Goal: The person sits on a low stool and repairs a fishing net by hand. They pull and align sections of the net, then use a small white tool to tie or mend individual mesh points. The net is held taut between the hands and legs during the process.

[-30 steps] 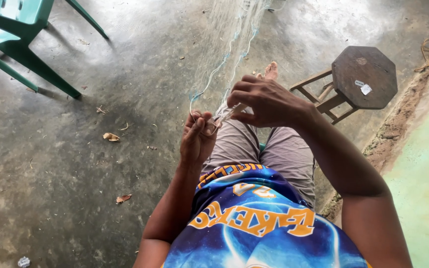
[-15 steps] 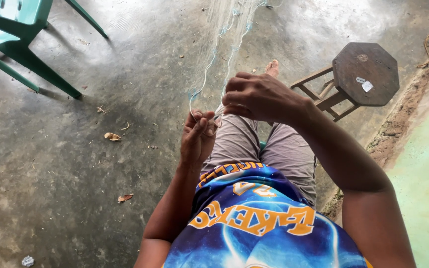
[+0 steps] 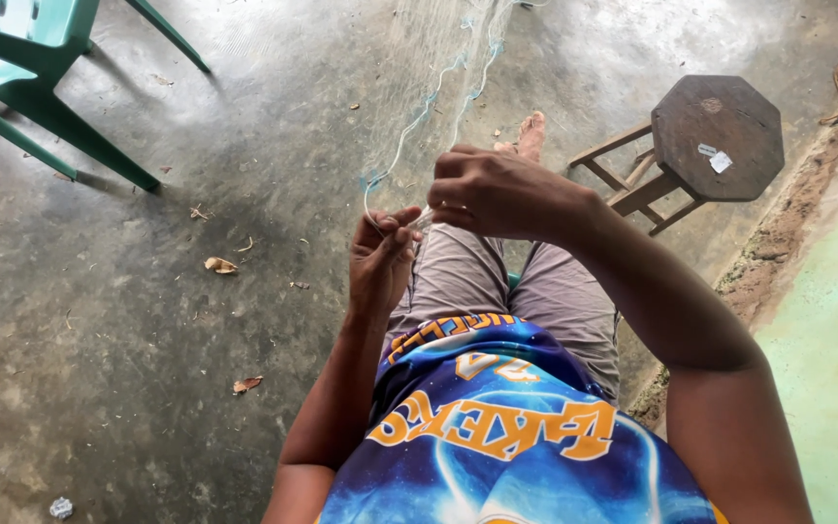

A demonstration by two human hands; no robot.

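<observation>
Pale, near-clear netting [image 3: 458,87] is running from my hands out across the floor, with thin blue-white cords edging it. I am working it at the near end, above my knees.

Left hand [image 3: 380,254]: fingers are pinching closed on a fine strand of the net, thumb pressed to fingertips. Right hand [image 3: 497,189]: clenched over the same stretch, knuckles up, pulling the line taut toward me; whether a tool is sitting inside the fist I cannot tell, though a small pale sliver is showing between the two hands.

Progress, as a judgement: I am seemingly partway through. The net is lying long and loose ahead of me, and only the short piece between my hands is being handled. How much of it is already finished I cannot read; the mesh is too fine.

I am sitting, grey trousers and blue printed shirt [image 3: 497,437] in view, one bare foot [image 3: 531,134] resting out front beside the net.

Surface: bare concrete floor [image 3: 147,320], grey, stained, shining wet-looking in patches, with dry leaves [image 3: 217,264] scattered on it. A dark wooden stool [image 3: 716,136] with an eight-sided top is standing to my right; a green plastic chair [image 3: 21,58] is at far left. A pale green strip is bordering the floor on the right, past a crumbly earthen edge.
</observation>
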